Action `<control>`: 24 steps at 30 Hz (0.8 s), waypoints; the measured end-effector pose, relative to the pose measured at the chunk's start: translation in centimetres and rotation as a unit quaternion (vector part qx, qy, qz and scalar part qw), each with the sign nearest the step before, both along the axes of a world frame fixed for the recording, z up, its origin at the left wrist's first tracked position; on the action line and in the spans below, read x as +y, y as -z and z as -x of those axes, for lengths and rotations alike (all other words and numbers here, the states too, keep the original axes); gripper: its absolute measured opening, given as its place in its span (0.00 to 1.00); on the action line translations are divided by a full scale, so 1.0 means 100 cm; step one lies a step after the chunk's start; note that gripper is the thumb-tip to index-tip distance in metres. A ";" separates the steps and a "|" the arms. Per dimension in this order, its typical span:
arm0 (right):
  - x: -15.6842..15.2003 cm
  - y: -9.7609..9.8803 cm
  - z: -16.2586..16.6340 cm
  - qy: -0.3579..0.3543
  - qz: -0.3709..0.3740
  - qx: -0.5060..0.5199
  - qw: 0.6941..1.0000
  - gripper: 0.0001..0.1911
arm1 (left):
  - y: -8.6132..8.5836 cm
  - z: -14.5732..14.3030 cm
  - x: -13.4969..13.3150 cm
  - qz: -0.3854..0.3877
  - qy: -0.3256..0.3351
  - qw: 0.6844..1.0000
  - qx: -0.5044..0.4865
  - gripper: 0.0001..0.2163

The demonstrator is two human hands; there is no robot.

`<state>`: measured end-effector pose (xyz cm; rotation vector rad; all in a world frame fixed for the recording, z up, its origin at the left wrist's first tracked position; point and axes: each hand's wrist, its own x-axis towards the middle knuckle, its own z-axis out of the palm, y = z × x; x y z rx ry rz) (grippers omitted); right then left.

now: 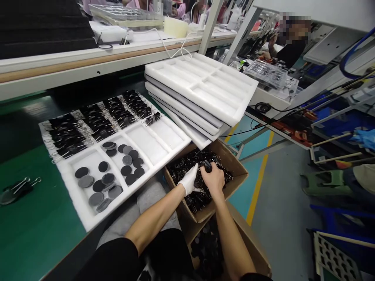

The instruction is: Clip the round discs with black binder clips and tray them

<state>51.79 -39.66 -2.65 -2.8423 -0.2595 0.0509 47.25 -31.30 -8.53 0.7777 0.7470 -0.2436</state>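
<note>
My left hand (189, 180), in a white glove, reaches into a cardboard box (231, 160) full of black binder clips (184, 166). Its fingers are curled down among the clips. My bare right hand (213, 177) is in the same box, fingers closed round a black binder clip (207, 165). Both hands touch each other over the pile. To the left lies a white foam tray (158, 145) on the green table. Its far compartments hold rows of binder clips (96, 119) and its near ones hold dark round discs (109, 177).
A stack of empty white foam trays (199, 88) leans at the table's right end. A second cardboard box (252, 253) sits lower, by my legs. Two loose clips (17, 187) lie at the far left. Other people work behind the shelf and at the right.
</note>
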 end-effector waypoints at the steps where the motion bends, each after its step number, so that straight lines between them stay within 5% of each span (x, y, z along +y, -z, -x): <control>1: 0.000 -0.007 0.001 0.002 -0.002 -0.016 1.000 0.16 | -0.006 -0.001 0.001 -0.004 0.003 1.000 -0.013 0.40; 5: 0.000 -0.053 0.010 -0.006 0.003 -0.106 0.994 0.15 | -0.047 -0.003 0.001 0.002 0.006 0.997 -0.072 0.39; 13: 0.018 -0.156 0.037 -0.063 -0.030 -0.275 0.959 0.13 | -0.156 0.020 0.022 0.020 -0.034 0.981 -0.191 0.35; 18: 0.068 -0.202 0.060 -0.149 -0.111 -0.302 0.935 0.15 | -0.209 0.055 0.069 -0.014 -0.103 0.972 -0.211 0.33; 24: 0.161 -0.235 0.117 -0.295 -0.220 -0.246 0.897 0.15 | -0.245 0.136 0.149 -0.116 -0.248 0.936 -0.220 0.30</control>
